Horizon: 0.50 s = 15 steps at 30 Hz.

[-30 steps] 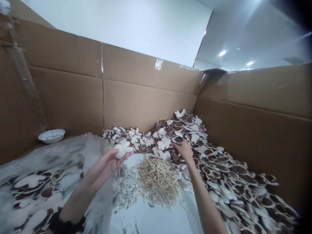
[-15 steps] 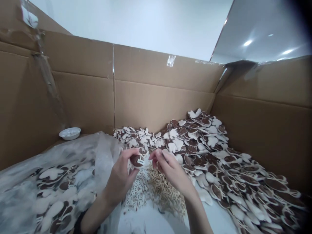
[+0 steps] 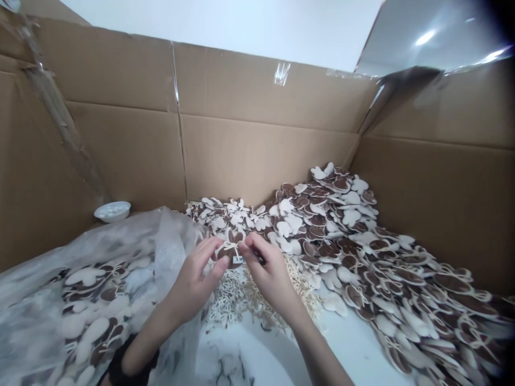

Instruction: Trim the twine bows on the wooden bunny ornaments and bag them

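Between my two hands is a brown and white bunny-shaped patch [image 3: 225, 256] with a cream bow and a small white tag. My left hand [image 3: 197, 281] pinches its left side between thumb and fingers. The fingers of my right hand [image 3: 269, 271] close at the patch's right edge, by the bow; part of their grip is hidden. Just below lie a heap of small white tags [image 3: 227, 303] and a heap of cream cord bows [image 3: 300, 289], both on the white tabletop [image 3: 281, 356].
A tall pile of similar patches [image 3: 362, 262] fills the right side. At left, a clear plastic bag [image 3: 169, 236] holds more patches. Behind it stands a white bowl [image 3: 112, 213] with pale contents. Cardboard walls [image 3: 265, 155] enclose the back and sides.
My right hand has come left to meet the patch, which now faces me with its ears up. The camera view has tilted slightly downward.
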### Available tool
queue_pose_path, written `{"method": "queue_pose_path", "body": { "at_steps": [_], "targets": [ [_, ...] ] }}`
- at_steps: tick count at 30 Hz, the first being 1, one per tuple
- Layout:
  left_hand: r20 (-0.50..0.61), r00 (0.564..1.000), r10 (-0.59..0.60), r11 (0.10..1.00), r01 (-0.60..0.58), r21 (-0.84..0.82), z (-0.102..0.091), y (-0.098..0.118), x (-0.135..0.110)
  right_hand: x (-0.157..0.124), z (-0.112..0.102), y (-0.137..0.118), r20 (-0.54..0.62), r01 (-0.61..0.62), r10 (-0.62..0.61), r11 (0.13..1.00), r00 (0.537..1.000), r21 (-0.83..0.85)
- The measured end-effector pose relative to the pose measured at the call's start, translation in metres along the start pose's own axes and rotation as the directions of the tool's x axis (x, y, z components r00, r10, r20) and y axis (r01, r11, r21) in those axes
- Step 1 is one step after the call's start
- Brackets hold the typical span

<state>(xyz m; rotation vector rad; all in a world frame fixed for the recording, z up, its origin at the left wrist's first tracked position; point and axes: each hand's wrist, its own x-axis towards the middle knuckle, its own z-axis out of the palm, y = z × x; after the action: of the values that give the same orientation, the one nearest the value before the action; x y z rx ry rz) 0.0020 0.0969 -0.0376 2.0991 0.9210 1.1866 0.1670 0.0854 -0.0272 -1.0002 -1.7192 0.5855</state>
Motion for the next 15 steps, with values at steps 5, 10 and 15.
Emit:
{"method": "queue_pose_path", "body": {
  "at_steps": [5,10,15],
  "targets": [
    [-0.014,0.995,0.095,0.972,-0.090,0.217,0.003,0.004,0.001,-0.002,-0.001,0.001,0.063,0.059,-0.052,0.990,0.997,-0.124],
    [0.106,0.989,0.103,0.983,-0.118,0.143,-0.002,0.008,0.000,-0.001,-0.013,-0.001,0.232,0.099,-0.057,0.980,0.971,-0.174],
    [0.144,0.983,0.111,0.976,-0.136,0.172,-0.004,0.010,0.002,-0.001,-0.020,0.001,0.300,0.133,-0.067,0.969,0.952,-0.206]
  ]
}}
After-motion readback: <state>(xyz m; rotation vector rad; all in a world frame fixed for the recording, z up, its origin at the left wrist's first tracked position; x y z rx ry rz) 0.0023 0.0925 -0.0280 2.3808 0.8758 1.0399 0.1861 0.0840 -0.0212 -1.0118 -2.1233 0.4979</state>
